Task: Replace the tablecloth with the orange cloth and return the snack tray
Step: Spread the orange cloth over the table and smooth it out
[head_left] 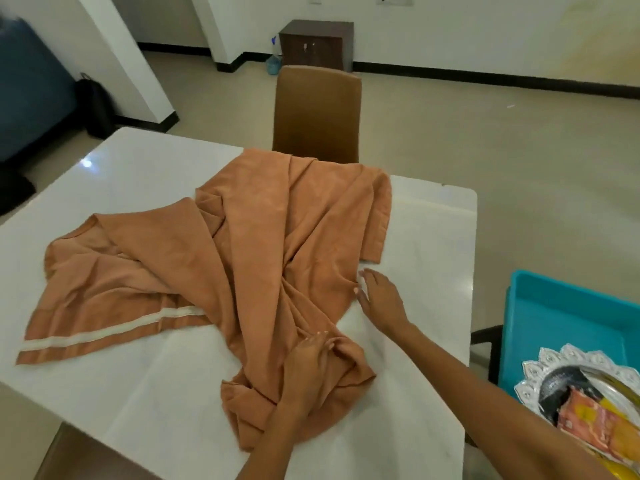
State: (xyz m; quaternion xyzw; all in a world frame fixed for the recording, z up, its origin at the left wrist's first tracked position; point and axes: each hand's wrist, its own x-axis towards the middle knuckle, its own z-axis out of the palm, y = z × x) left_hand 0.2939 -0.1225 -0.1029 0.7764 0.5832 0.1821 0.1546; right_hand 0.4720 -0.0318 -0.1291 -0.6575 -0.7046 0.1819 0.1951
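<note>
My hands are on the cloth (242,258): the left hand (308,368) bunches a fold of it near the tabletop's (121,168) near edge, fingers curled into the fabric, while the right hand (379,299) lies flat with straight fingers, just touching the cloth's right border. The two are apart, left nearer to me.

The cloth lies crumpled across the middle of the tabletop, its long run going from the near edge up toward the far edge by the chair (317,112), with a striped flap thrown out toward the left edge. I judge the old covering is off, since bare white shows all round, and the orange one is on but not spread. Left to do: pull it open, square it to the edges, then bring the tray (540,382) back from beside the right edge, where it sits against a blue bin (568,313).
</note>
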